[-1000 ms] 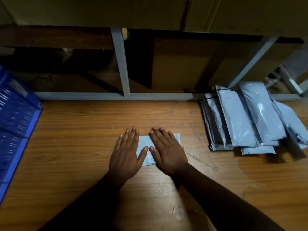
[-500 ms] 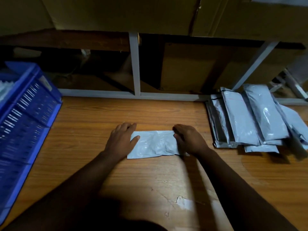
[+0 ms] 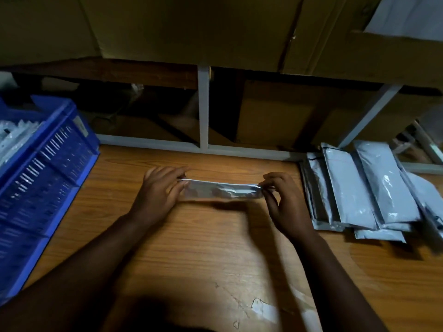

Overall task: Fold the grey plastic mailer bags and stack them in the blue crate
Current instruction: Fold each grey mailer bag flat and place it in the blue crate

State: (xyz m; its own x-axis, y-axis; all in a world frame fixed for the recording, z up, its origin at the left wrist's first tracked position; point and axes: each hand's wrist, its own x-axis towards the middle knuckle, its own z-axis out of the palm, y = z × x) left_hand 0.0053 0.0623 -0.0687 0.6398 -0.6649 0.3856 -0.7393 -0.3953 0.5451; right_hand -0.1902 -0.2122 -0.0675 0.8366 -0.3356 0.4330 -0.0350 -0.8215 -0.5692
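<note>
Now — folded mailer (image 3: pixel 221 191) | pinched between left grip (image 3: pixel 159 191) — right grip (image 3: pixel 284 202).

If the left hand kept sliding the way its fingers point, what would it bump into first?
Probably the white metal frame bar behind the table; the left hand, pinching the folded mailer, points up-right. Depth is unclear.

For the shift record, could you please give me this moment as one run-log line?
left hand: pinches folded mailer | right hand: pinches other end | mailer: lifted off table | crate: left | unfolded pile: right
</note>
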